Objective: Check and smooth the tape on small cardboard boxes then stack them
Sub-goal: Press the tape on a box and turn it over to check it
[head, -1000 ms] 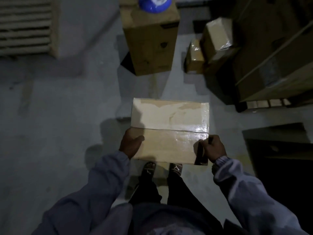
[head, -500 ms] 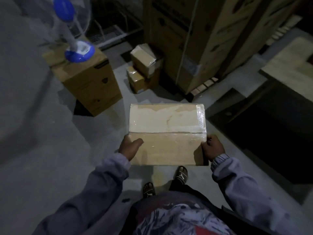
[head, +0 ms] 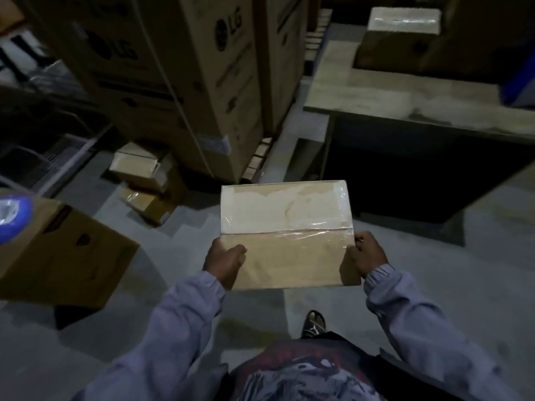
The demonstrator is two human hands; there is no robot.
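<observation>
I carry a small flat cardboard box [head: 286, 235] at waist height, its top covered in clear shiny tape with a seam across the middle. My left hand [head: 224, 261] grips its near left edge, thumb on top. My right hand [head: 366, 256] grips the near right edge, fingers curled round the side. Another taped small box [head: 402, 33] sits on a wooden table [head: 376, 91] at the far right. Two more small boxes [head: 139, 169] lie piled on the floor at the left.
Tall printed cartons [head: 179, 82] stand straight ahead on pallets. A brown carton [head: 58, 250] with a blue fan base [head: 11, 218] on it is at the left. Grey concrete floor [head: 463, 256] lies around my sandalled foot [head: 314, 324].
The view has swung to the right: the carton with the fan slid off to the left, the table with its box came into view. Both hands keep their grip on the box.
</observation>
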